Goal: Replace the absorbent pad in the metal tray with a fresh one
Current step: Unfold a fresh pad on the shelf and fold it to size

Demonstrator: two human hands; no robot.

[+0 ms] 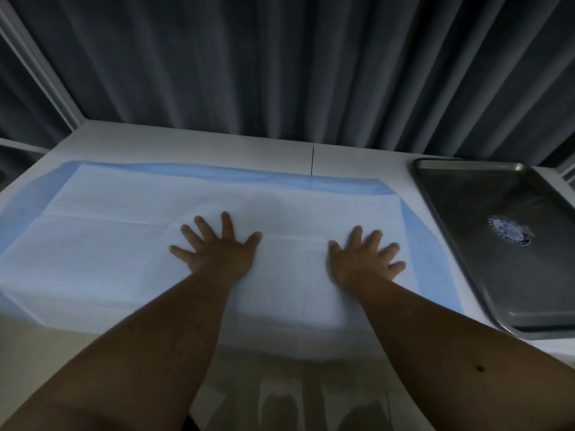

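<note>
We press both hands flat, fingers spread, left hand (217, 253) & right hand (362, 259), on the absorbent pad (109, 244), long axis left-right; metal tray (460, 231) lies just right, nearer our right hand.

bg: dk grey pleated curtain (280, 63) | white table (193, 144) | dim light

A single head-worn wide-angle camera looks forward and steeply down from above the near edge of a white table (193, 144), close enough that both forearms fill the bottom of the picture. It faces a pleated grey curtain (280, 57) at 12 o'clock. The lens bends straight edges near the borders. The metal tray (435, 194) is cut off at 3 o'clock.
</note>
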